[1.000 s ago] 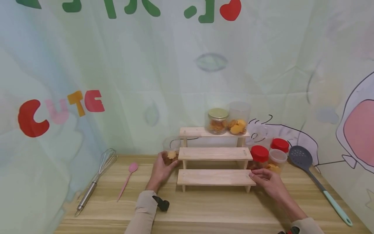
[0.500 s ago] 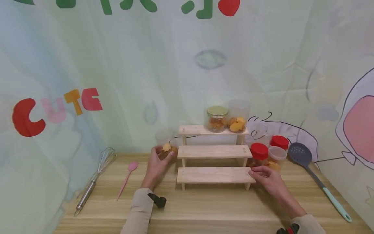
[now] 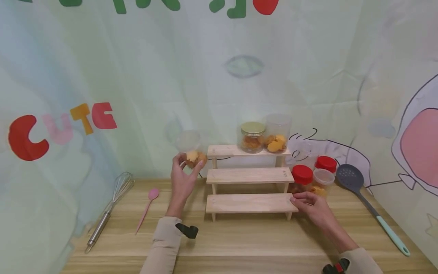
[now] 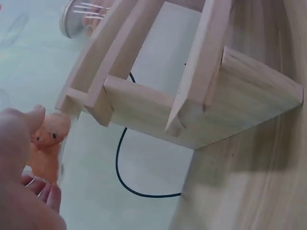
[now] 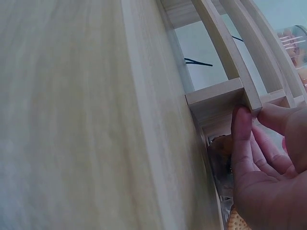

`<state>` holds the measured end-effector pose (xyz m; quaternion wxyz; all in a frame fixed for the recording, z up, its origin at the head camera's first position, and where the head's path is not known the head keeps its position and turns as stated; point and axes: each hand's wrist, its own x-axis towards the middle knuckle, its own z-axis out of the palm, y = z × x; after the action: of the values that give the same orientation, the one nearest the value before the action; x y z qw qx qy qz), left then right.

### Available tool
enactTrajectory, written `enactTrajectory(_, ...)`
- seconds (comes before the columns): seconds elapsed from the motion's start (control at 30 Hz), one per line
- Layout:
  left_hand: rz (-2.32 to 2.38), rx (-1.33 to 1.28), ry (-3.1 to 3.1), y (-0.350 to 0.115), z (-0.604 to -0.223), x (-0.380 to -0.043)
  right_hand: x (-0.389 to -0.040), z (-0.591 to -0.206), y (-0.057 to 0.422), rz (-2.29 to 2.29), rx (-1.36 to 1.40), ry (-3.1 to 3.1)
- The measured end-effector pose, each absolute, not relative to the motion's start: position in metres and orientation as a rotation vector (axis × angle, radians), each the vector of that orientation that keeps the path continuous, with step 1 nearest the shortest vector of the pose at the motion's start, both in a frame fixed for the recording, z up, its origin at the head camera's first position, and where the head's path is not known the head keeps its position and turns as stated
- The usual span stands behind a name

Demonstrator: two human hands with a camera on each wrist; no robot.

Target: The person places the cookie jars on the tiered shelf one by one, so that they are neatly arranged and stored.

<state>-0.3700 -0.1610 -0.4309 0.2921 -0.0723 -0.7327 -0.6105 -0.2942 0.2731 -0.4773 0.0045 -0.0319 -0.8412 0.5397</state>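
Beside the left end of a three-tier wooden rack (image 3: pixel 249 175), my left hand (image 3: pixel 181 180) grips a clear jar (image 3: pixel 189 140) of orange-brown crackers, raised off the table. The left wrist view has the thumb and fingers around the jar, with crackers (image 4: pixel 45 160) showing between them. My right hand (image 3: pixel 316 211) pinches the right end of the lowest shelf; in the right wrist view, thumb and forefinger meet at the shelf's corner (image 5: pixel 252 98). On the top shelf stand a gold-lidded jar (image 3: pixel 253 139) and a taller clear jar (image 3: pixel 276 131), both holding crackers.
Right of the rack stand red-lidded jars (image 3: pixel 302 174) and a clear-lidded tub (image 3: pixel 323 179) with crackers. A slotted turner (image 3: pixel 349 177) lies further right. On the left lie a whisk (image 3: pixel 108 211) and a pink spoon (image 3: pixel 148 209). A printed cloth (image 3: pixel 154 95) hangs behind.
My left hand has lifted the jar of crackers from beside the rack, up and slightly left. My right hand keeps its hold on the shelf end. The head view has tilted slightly.
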Motion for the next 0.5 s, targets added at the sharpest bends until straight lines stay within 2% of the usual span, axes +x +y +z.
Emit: enactTrajectory(0.5,-1.521,-0.282,-1.841,-0.117,-0.4,-0.368,-0.295,-0.475,0.271,1.683,-0.126,-2.65)
